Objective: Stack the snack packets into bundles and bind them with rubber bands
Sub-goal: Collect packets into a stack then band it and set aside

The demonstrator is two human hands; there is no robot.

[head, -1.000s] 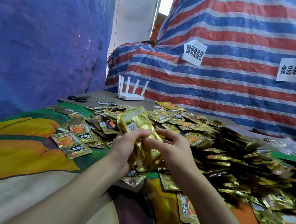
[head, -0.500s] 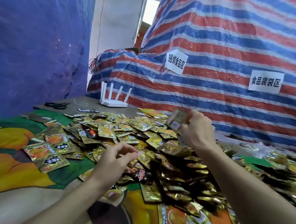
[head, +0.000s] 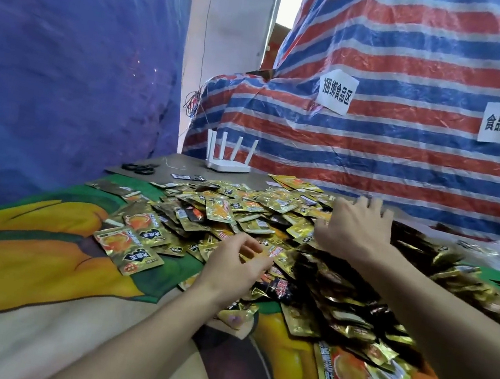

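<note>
Head view: printed orange-green cloth (head: 35, 253) under your hands. Blue tarp (head: 65, 62) to their left, striped tarp (head: 409, 165) beyond them, with a white router (head: 229, 165) and scissors (head: 139, 168) at the far edge. Snack packets (head: 238, 210) lie heaped loose under both hands. Right hand (head: 355, 230): fingers spread, palm down, holding nothing. Left hand (head: 231, 268): fingers loosely curled at the packets, can't tell if pinching one. Hands apart.
</note>
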